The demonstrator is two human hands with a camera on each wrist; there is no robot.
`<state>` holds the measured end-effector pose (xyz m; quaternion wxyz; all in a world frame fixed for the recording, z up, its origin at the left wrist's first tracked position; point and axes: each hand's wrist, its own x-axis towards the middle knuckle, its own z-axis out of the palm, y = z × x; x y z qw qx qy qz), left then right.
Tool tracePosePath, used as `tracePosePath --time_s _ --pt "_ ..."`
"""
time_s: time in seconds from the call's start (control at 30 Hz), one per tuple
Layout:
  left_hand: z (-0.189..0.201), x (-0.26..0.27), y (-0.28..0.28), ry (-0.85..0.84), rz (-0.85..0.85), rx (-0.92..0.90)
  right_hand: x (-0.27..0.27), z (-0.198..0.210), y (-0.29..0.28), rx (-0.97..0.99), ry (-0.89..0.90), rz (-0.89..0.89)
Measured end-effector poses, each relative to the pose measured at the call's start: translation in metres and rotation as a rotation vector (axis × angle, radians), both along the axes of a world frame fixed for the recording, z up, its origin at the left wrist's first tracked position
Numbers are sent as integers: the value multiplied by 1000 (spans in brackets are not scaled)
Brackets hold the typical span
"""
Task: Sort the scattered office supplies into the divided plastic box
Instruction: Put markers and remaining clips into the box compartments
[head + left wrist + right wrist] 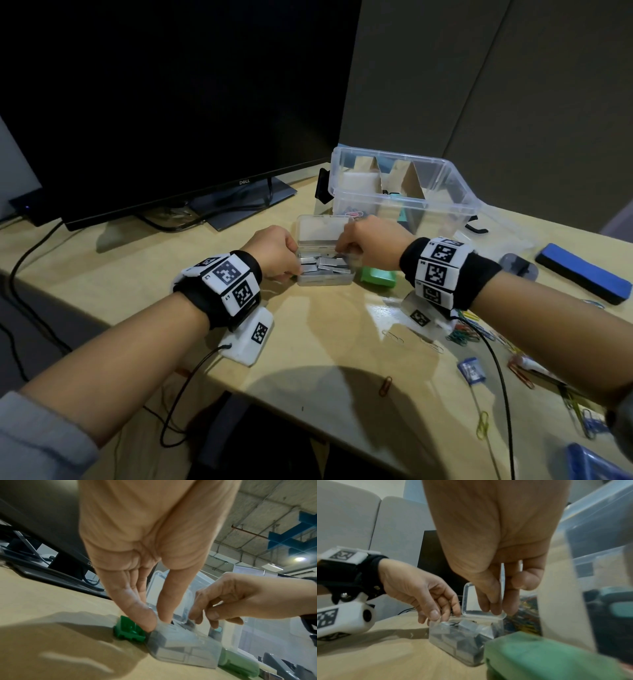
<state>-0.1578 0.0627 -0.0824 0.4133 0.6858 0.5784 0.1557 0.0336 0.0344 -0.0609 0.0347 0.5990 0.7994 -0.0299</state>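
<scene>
A small clear staple case (323,272) full of staple strips sits on the desk with its lid (322,230) standing open. My left hand (295,264) pinches the case's left rim between thumb and fingers (145,618). My right hand (343,249) pinches the lid (483,613) near its hinge on the right side. Just behind stands the divided plastic box (455,186), with cardboard dividers and some items inside. A green plastic piece (129,630) lies against the case by my left fingertips, hidden in the head view.
A green box (376,277) lies right of the case. A blue board eraser (582,278), coloured paper clips (462,334), a small blue packet (472,369) and binder clips (591,419) are scattered to the right. A monitor (171,102) with cables stands at the back left.
</scene>
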Motion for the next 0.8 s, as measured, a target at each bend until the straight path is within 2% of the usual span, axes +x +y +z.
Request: tracePosePath --time_s 0.13,0.3,0.37,0.47,0.53,0.7,0.8 --pt "3 3 -3 36 -4 17 20 13 -16 38 41 -37" --pt "6 12 -10 60 -16 57 62 34 -41 47 -14 -182" --pt "7 17 -14 73 -14 79 82 38 -53 -51 -96 -254" --pt "9 24 -17 108 -16 103 105 41 -69 -308 -333 -382" --pt "9 26 -17 119 -8 99 120 40 -78 -395 -403 -476" --pt "8 29 -16 106 23 77 158 31 -100 -360 -415 -673" --pt "6 30 -15 95 21 67 168 30 -110 -457 -367 -762"
